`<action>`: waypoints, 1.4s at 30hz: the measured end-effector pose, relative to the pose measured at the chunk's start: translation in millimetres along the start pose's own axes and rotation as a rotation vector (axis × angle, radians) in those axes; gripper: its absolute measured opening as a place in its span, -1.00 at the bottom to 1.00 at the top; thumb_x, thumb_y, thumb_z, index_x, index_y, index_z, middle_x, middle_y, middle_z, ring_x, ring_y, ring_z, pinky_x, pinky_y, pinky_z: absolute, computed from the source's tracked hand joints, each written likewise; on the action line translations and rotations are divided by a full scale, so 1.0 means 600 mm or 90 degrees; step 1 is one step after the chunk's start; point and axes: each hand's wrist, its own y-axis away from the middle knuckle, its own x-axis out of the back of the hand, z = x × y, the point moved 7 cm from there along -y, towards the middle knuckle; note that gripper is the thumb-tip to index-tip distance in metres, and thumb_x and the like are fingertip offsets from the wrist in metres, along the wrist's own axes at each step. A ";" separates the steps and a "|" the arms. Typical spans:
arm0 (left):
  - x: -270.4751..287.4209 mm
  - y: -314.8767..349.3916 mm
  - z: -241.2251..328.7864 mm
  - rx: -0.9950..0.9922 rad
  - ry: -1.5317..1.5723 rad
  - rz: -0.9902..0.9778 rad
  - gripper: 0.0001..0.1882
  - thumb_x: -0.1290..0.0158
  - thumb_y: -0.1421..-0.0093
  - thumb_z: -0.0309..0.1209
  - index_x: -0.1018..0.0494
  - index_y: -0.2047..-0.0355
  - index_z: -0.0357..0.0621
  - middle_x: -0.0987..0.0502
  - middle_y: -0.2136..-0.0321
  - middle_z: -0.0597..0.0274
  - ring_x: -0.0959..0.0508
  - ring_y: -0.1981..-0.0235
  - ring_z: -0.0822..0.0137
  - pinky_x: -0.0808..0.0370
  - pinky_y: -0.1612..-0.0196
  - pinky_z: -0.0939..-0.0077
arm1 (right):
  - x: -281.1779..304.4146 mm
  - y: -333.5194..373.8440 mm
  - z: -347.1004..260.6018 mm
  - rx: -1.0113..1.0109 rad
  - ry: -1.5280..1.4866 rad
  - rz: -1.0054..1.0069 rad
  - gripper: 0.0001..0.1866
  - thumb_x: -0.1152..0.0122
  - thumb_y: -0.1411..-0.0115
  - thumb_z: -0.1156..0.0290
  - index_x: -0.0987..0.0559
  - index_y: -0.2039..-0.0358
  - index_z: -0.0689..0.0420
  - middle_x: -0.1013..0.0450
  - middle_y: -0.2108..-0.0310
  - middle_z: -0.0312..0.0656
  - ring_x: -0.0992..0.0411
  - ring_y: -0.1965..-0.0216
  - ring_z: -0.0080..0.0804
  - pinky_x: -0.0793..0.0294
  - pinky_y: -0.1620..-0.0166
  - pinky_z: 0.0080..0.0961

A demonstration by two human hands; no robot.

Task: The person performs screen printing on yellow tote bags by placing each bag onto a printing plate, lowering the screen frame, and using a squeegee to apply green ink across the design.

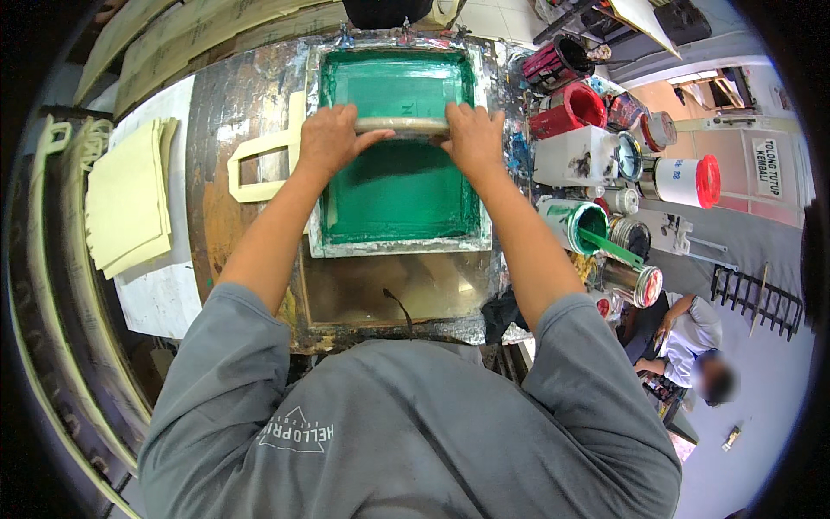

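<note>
Off the wooden table's point(212, 130) left edge: pale yellow sheets point(130, 203) on a white board point(160, 304). Next, cream cut-out card point(257, 192) by the screen frame's point(400, 249) left edge. Left hand point(326, 140): fingers curled closed over the squeegee's point(402, 126) left end, thumb along its near side. Squeegee spans green-inked mesh, nearer the frame's far edge. Probably stiff, fairly light, slippery where inked; hold both ends, upper bar. Right hand point(475, 138): fingers wrapped closed on the right end. Green-ink can point(558, 223) beside the table's right edge. Writing: shirt point(415, 415) chest print, blue marks on white-labelled tin point(679, 180), black-lettered sign point(766, 169) far right.
</note>
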 end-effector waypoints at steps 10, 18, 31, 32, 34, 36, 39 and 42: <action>0.064 0.227 0.082 -0.037 0.088 0.043 -0.27 -0.24 -0.08 0.38 -0.49 0.50 -0.15 -0.50 0.53 0.11 -0.56 0.46 0.06 -0.50 0.39 0.14 | 0.017 0.216 -0.059 0.029 -0.026 0.070 -0.42 -0.66 0.13 0.19 -0.51 0.15 0.02 -0.51 0.24 -0.26 -0.50 0.14 -0.17 -0.29 0.04 -0.08; 0.134 0.307 0.058 0.039 0.154 0.150 -0.09 -0.39 0.04 0.30 -0.56 -0.07 -0.22 -0.43 0.04 -0.03 -0.44 0.00 -0.09 -0.35 -0.15 -0.03 | 0.040 0.270 -0.072 0.068 -0.077 0.015 -0.49 -0.51 -0.10 0.20 -0.54 -0.03 0.01 -0.47 0.15 -0.17 -0.45 0.06 -0.15 -0.28 -0.03 -0.07; 0.076 0.418 -0.046 0.302 0.521 0.125 -0.14 -0.54 0.05 -0.06 -0.56 -0.27 -0.03 -0.59 0.26 0.12 -0.48 0.31 0.22 -0.44 0.19 0.33 | 0.167 0.276 -0.110 0.094 -0.164 0.110 -0.57 -0.29 -0.21 0.32 -0.52 -0.09 0.14 -0.45 0.02 -0.02 -0.38 -0.09 -0.03 -0.21 -0.22 -0.04; 0.112 0.395 -0.040 0.278 0.495 0.168 -0.20 -0.52 -0.04 -0.11 -0.55 -0.27 -0.12 -0.62 0.34 0.17 -0.48 0.39 0.32 -0.45 0.30 0.43 | 0.209 0.265 -0.112 0.087 -0.139 0.143 -0.56 -0.32 -0.21 0.26 -0.54 -0.06 0.13 -0.45 0.05 -0.04 -0.38 -0.06 -0.04 -0.22 -0.19 -0.05; 0.166 0.339 -0.040 0.318 0.603 0.227 -0.16 -0.50 -0.10 -0.10 -0.47 -0.33 -0.17 -0.61 0.29 0.19 -0.49 0.34 0.34 -0.47 0.24 0.43 | 0.274 0.229 -0.110 0.067 -0.079 0.196 -0.55 -0.36 -0.18 0.09 -0.57 0.03 0.12 -0.46 0.14 -0.08 -0.40 0.01 -0.07 -0.23 -0.11 -0.07; 0.229 0.265 -0.033 0.310 0.734 0.315 -0.08 -0.46 -0.16 -0.09 -0.33 -0.41 -0.25 -0.58 0.26 0.22 -0.47 0.31 0.38 -0.47 0.20 0.47 | 0.333 0.162 -0.089 0.064 -0.035 0.284 -0.53 -0.35 -0.17 -0.08 -0.57 0.22 0.10 -0.48 0.25 -0.12 -0.41 0.13 -0.11 -0.22 0.01 -0.11; 0.200 0.248 -0.058 0.326 0.525 0.264 0.04 -0.39 -0.22 0.01 -0.15 -0.44 -0.43 -0.50 0.20 0.10 -0.49 0.16 0.21 -0.47 0.04 0.31 | 0.407 0.087 -0.071 0.069 -0.049 0.368 -0.49 -0.34 -0.19 -0.18 -0.57 0.39 0.09 -0.49 0.41 -0.21 -0.44 0.28 -0.18 -0.22 0.11 -0.14; 0.042 0.308 -0.096 0.428 0.151 0.149 -0.03 -0.38 -0.18 0.09 -0.29 -0.28 -0.48 -0.48 0.15 -0.03 -0.47 0.04 -0.01 -0.43 -0.06 0.08 | 0.453 0.049 -0.076 0.077 -0.065 0.390 -0.47 -0.33 -0.21 -0.18 -0.59 0.46 0.11 -0.51 0.47 -0.17 -0.47 0.33 -0.17 -0.23 0.16 -0.14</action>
